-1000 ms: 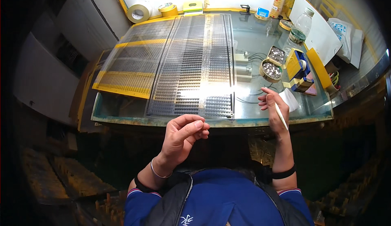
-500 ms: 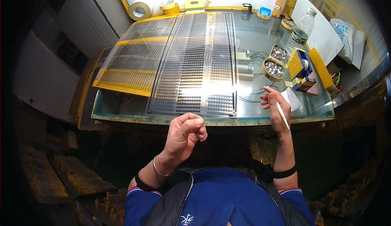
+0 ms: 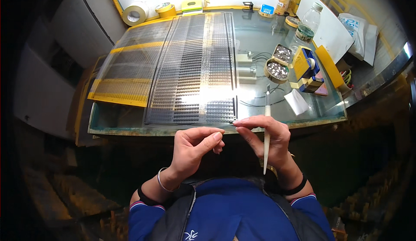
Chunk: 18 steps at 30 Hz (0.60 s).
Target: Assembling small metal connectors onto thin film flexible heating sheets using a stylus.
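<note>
My left hand (image 3: pixel 197 144) is closed in a pinch just off the table's front edge; anything between its thumb and index finger is too small to make out. Close on its right is my right hand (image 3: pixel 269 139), with a slim white pen-shaped tool (image 3: pixel 267 143) tucked between its fingers. The tool stands nearly upright in the view, with its dark tip pointing away from me. Its thumb and index finger reach left toward the left hand, slightly apart. Beyond both hands lies a clear sheet (image 3: pixel 190 80) with dense rows of small dark pieces.
The glass tabletop (image 3: pixel 255 28) also bears a yellow-banded sheet (image 3: pixel 130 67), two tins of small bits (image 3: pixel 277 70), a blue-yellow tape dispenser (image 3: pixel 308 63), folded white paper (image 3: pixel 297 101), a clear bottle (image 3: pixel 311 19), tape rolls (image 3: pixel 135 13) and grey metal cylinders with wires (image 3: pixel 246 72).
My right hand has come left and nearer with the white tool, close to my left hand. The tool has swung more upright. The left hand keeps its pinch; the whole view has shifted slightly.
</note>
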Motion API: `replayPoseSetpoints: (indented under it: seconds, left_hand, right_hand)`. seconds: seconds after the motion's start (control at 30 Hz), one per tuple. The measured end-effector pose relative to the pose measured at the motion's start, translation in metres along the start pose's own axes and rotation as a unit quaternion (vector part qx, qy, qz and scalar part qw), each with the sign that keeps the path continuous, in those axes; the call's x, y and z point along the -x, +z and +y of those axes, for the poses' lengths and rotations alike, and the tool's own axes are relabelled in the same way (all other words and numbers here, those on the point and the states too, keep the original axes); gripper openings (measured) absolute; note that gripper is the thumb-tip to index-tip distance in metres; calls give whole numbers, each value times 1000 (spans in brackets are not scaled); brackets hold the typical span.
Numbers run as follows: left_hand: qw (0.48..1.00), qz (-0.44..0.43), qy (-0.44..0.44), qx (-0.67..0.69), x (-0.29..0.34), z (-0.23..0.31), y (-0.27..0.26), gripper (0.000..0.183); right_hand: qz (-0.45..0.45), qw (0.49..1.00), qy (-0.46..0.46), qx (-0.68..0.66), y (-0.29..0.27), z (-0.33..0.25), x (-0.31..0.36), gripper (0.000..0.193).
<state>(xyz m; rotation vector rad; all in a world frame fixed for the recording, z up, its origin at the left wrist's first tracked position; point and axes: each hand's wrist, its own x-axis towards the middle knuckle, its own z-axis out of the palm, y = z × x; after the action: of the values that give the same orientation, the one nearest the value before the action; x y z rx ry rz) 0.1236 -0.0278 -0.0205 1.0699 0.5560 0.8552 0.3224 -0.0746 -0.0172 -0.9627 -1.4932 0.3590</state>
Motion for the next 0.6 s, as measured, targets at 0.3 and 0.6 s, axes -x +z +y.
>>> replayPoseSetpoints:
  seconds: [0.3,0.6]
  left_hand:
    - [990,-17,86,-107,1,0,10,18]
    - [991,-37,73,-109,3,0,8,18]
  right_hand:
    - [-2,998,-45,50,4,-12,-1,25]
    - [-15,998,-59,33,5,-10,-2,29]
